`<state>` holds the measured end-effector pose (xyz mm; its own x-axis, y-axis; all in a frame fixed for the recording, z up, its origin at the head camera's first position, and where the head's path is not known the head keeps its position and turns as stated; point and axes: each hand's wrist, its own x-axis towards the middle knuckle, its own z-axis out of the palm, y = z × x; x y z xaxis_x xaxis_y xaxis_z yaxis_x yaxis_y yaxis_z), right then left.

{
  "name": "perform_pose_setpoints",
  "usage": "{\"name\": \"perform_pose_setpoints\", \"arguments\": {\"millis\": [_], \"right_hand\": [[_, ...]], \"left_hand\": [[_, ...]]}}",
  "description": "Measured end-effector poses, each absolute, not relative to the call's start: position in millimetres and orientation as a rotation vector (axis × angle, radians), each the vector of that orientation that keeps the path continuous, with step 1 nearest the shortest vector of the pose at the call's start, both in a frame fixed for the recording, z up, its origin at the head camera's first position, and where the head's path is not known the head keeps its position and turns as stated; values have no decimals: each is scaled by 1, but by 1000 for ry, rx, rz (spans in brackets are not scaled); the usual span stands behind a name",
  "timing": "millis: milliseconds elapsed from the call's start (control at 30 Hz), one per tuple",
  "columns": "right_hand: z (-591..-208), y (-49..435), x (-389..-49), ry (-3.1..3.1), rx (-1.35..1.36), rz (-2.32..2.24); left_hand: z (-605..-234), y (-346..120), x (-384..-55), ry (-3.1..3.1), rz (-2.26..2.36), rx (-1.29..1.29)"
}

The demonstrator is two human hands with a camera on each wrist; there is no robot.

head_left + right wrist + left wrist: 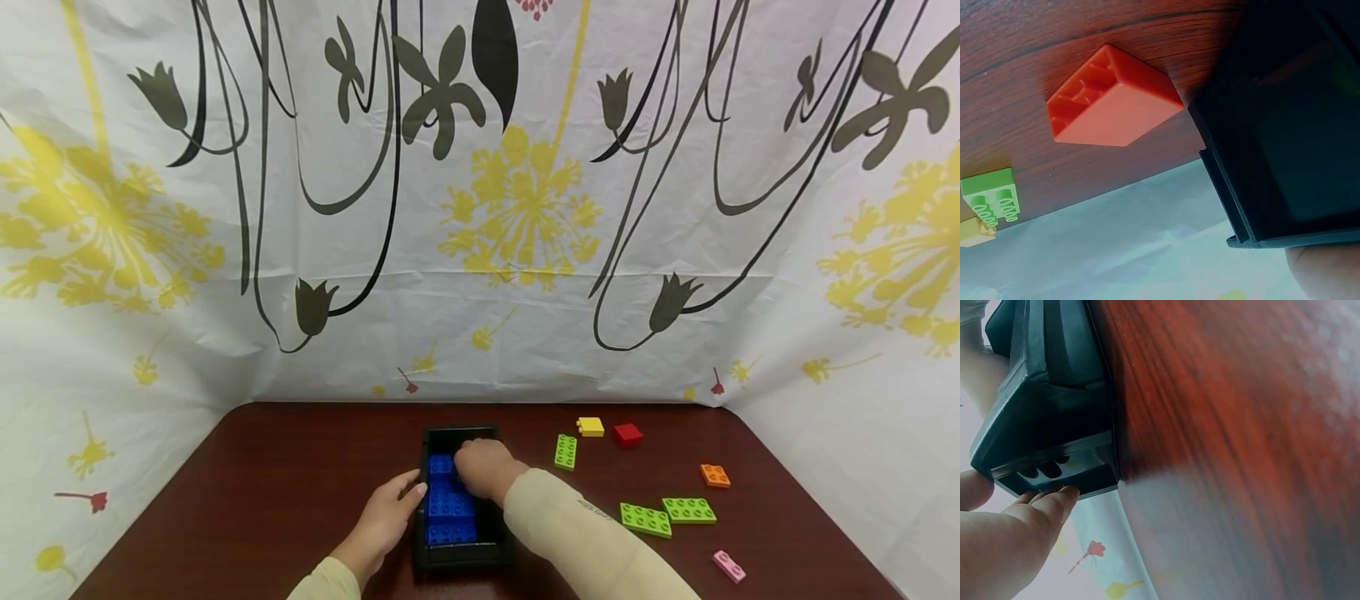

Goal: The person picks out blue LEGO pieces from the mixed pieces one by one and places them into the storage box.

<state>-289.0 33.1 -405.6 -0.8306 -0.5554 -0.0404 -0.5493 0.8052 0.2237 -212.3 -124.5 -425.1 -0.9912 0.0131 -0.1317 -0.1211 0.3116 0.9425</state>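
A narrow black bin (461, 554) stands on the brown table with several blue bricks (451, 504) inside. My left hand (382, 517) is at the bin's left wall, its thumb and fingers touching it. In the left wrist view its fingers (1054, 501) lie straight against the end with slots. My right hand (483, 467) reaches into the bin's far right part with fingers bent; its fingertips are hidden, so whatever it may hold cannot be seen. In the right wrist view an orange-red brick (1125, 109) lies beside the bin, its hollow underside showing.
Right of the bin lie lime green bricks (566, 451), a yellow brick (590, 427), a red brick (627, 434), an orange brick (715, 475) and a pink brick (729, 566). A patterned cloth (487, 350) hangs behind the table.
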Motion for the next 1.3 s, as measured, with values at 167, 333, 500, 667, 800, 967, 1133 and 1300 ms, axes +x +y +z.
{"name": "perform_pose_setpoints", "arguments": {"millis": [167,333,500,667,800,967,1133,1300], "right_hand": [[-407,32,-291,-2984,891,-376],[-408,30,-293,-3018,860,-418],[-409,29,-294,-3061,823,-422],[-407,31,-292,-3042,813,-375],[-400,38,-284,-2974,831,-213],[-383,59,-264,-2784,890,48],[-368,89,-246,-2616,924,200],[-365,122,-233,-2598,820,287]], "left_hand": [[-426,-123,-213,2458,1773,-96],[-425,-123,-216,2455,1759,-90],[-422,-123,-219,2460,1701,-90],[-417,-121,-221,2458,1678,-89],[-414,-119,-220,2480,1663,-89],[-411,-120,-214,2582,1579,-68],[-402,-129,-205,2748,1392,-36],[-388,-136,-192,2927,1148,41]]}}
